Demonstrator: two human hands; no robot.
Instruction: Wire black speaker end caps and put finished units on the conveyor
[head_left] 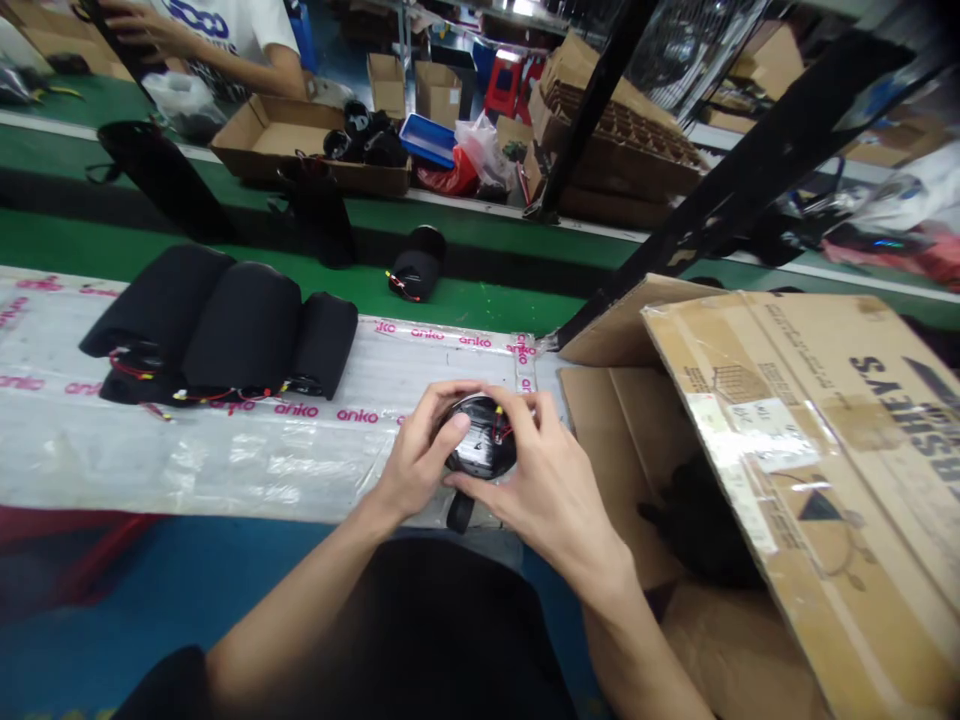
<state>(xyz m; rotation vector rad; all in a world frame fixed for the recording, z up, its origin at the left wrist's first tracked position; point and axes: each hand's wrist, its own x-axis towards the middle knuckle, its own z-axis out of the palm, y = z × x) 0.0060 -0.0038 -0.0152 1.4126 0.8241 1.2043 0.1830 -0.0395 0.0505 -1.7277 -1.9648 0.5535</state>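
Our left hand [416, 465] and right hand [540, 490] grip a round black wired unit [480, 440] evenly from both sides, above plastic sheeting [225, 470].

Factory workshop: a production line with packing cartons.

A green conveyor belt [480, 300] crosses the far side, and a clear plastic sheet with pink "anko" lettering [225, 450] covers the near work surface, holding black padded units with red wires [225, 330] and, in hand, a round black wired part [480, 436]. Open brown cardboard cartons [795, 470] stand near right, dark metal rack uprights [592, 110] rise far right, and a co-worker in a white T-shirt [225, 30] works far left.
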